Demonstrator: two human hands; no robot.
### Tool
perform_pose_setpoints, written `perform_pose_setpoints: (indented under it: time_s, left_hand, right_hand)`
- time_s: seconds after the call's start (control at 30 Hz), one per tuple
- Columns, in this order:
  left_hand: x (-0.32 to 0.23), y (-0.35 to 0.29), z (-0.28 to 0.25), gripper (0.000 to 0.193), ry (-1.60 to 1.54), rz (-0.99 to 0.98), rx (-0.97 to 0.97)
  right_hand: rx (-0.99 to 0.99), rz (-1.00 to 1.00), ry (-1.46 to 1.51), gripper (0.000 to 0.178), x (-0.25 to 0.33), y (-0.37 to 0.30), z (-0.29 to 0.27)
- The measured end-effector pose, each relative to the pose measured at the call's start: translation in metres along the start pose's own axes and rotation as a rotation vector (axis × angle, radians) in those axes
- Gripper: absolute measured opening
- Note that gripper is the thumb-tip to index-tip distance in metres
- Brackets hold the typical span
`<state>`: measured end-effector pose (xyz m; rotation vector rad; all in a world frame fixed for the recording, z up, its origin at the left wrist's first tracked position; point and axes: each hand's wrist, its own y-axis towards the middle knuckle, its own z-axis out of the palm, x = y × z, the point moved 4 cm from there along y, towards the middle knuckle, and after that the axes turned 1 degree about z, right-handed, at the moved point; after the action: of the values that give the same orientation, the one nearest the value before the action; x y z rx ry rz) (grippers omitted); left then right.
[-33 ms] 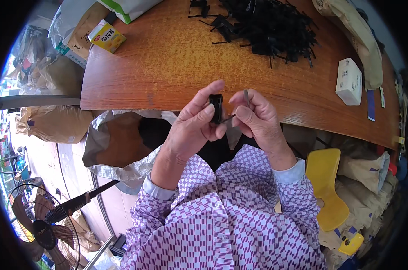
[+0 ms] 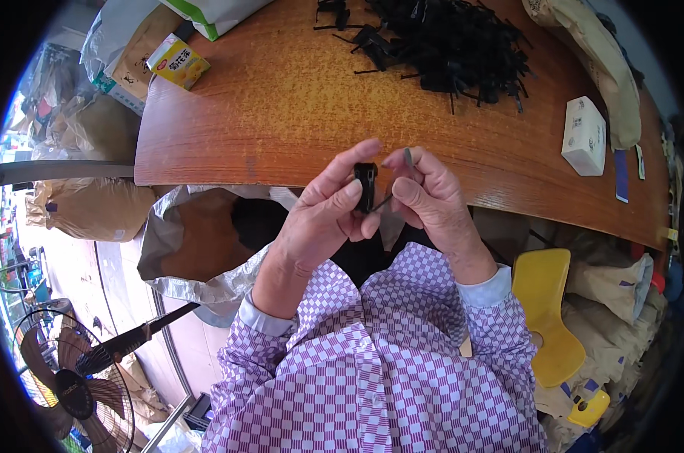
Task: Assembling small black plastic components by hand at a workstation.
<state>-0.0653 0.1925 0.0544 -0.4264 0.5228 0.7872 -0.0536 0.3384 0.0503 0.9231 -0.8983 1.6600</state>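
Between the thumb and fingers of my left hand (image 2: 315, 215) is a small black plastic piece (image 2: 365, 181), upright and narrow, with a slot or recess near its top. My right hand (image 2: 436, 204) pinches a thin, greyish strip-like tool (image 2: 408, 157) between thumb and fingers. A dark, thin end reaches from the right fingers to the lower right side of the black piece; I cannot tell whether it belongs to the tool or to the piece. Both hands are above the table's near edge. Beyond them lies a heap of similar black pieces (image 2: 462, 60) with thin stems.
The brown wooden table (image 2: 259, 98) holds a yellow carton (image 2: 178, 62) at far left and a white box (image 2: 585, 136) at right. An open silvery sack (image 2: 157, 249) hangs below its left edge. A fan (image 2: 74, 392) stands lower left, a yellow chair (image 2: 545, 317) at right.
The black piece has turned slightly and shifted a little right and down in my left hand. My right fingers and the strip-like tool have moved slightly left.
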Motion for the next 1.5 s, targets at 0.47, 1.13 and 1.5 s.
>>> perform_pose_setpoints:
  time_s: [0.47, 1.13, 1.5]
  left_hand:
    - [0.004, -0.002, 0.011, 0.042, 1.019, 0.188, -0.040]
    - [0.000, 0.002, -0.004, 0.036, 1.110, 0.487, -0.280]
    - [-0.032, -0.060, -0.019, 0.033, 1.544, 0.419, -0.467]
  right_hand:
    - [0.002, -0.075, -0.339, 0.025, -0.010, 0.000, -0.005]
    - [-0.143, 0.196, -0.019, 0.035, -0.024, -0.001, 0.024]
    - [0.267, 0.019, -0.607, 0.021, -0.038, 0.034, 0.040]
